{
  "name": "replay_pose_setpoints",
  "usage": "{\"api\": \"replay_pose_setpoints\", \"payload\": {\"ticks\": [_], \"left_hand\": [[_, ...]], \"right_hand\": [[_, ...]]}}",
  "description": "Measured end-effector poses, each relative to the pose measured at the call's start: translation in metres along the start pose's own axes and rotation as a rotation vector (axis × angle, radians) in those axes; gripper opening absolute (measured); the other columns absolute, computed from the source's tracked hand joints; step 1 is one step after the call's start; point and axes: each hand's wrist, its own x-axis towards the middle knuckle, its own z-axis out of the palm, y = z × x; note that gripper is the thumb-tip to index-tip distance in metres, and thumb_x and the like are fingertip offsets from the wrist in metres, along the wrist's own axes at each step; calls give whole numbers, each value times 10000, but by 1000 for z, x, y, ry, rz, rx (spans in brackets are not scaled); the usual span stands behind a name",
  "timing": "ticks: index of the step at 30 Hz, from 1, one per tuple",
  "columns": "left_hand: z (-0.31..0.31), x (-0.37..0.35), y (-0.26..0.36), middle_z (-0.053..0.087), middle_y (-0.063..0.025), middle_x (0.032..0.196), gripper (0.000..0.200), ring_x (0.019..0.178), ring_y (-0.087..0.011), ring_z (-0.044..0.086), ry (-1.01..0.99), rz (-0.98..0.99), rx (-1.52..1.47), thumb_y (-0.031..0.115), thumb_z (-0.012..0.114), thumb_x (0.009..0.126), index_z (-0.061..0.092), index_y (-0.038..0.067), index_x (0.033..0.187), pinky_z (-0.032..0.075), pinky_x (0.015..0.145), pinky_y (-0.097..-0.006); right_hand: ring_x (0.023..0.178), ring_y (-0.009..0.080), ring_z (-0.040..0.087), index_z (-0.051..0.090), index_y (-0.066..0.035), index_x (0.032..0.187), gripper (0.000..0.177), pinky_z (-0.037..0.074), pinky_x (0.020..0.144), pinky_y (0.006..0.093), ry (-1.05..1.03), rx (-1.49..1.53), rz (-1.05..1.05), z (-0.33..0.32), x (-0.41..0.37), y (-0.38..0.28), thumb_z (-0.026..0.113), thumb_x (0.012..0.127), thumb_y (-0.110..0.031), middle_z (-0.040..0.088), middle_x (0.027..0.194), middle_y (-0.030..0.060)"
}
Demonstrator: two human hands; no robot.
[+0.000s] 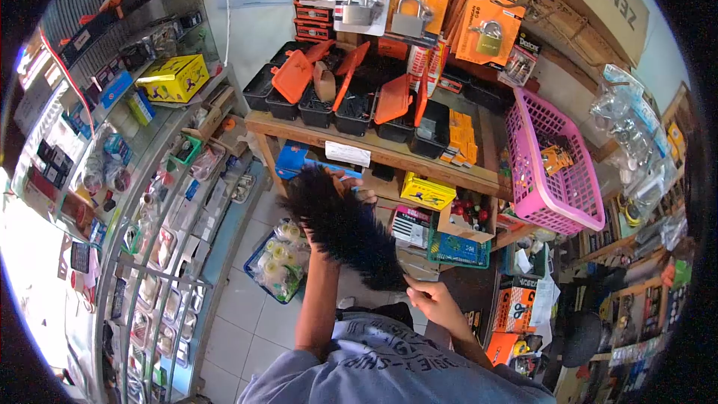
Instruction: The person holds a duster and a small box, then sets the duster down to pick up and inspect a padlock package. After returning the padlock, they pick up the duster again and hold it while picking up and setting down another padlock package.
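A fluffy black duster (344, 228) slants across the middle of the view, its lower right end at my right hand (435, 303). My right fingers are closed around that end, and the handle itself is mostly covered. My left hand (365, 196) reaches forward behind the duster to the shelf under the wooden counter. Only some of its fingertips show, close to a blue box (299, 158), so whether it grips anything is hidden. Just above, black bins with orange lids (290, 76) stand on the wooden counter (374, 148).
Padlocks in packaging (407, 19) hang above the counter. At the right is a pink basket (527, 198); a yellow box (428, 191) sits on the lower shelf. A blue basket of wrapped goods (278, 265) stands on the tiled floor. A glass display case (161, 254) lines the left.
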Motion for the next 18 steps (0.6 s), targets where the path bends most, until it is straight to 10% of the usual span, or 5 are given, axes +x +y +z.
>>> {"api": "replay_pose_setpoints", "payload": {"ticks": [8, 9, 12, 14, 18], "left_hand": [[29, -7, 19, 562, -226, 1220, 689, 1027, -441, 600, 218, -38, 228, 594, 325, 921, 421, 51, 1335, 479, 934, -562], [34, -10, 20, 538, -209, 1269, 608, 1071, -433, 584, -238, 6, -331, 534, 296, 962, 420, 93, 1361, 463, 951, -556], [56, -14, 29, 474, -193, 1360, 601, 1143, -405, 552, 222, -71, -275, 521, 274, 983, 409, 97, 1387, 438, 980, -544], [40, -10, 24, 497, -190, 1349, 597, 1173, -359, 549, -269, 138, -269, 510, 267, 984, 449, 89, 1366, 429, 1010, -521], [29, -8, 31, 543, -228, 1286, 639, 1180, -395, 534, 32, -10, -313, 546, 283, 960, 485, 63, 1327, 417, 1015, -543]], "right_hand": [[628, 62, 460, 531, -42, 1345, 384, 418, 574, 227, -36, 4, -20, -18, -9, 8, 545, 972, -129, 512, 701, -28], [616, 61, 455, 544, -50, 1336, 373, 413, 570, 227, 39, -39, -26, -16, -7, -1, 544, 970, -123, 514, 689, -34], [609, 56, 446, 556, -46, 1322, 360, 402, 561, 225, 64, -38, -35, -17, -3, -6, 543, 970, -117, 513, 671, -35], [612, 54, 443, 561, -41, 1315, 356, 400, 558, 225, 13, -46, -63, -23, -8, -8, 548, 967, -117, 514, 670, -34], [617, 53, 451, 579, -26, 1289, 341, 404, 559, 227, 91, -58, -42, -25, -9, -10, 558, 959, -107, 514, 660, -28]]}}
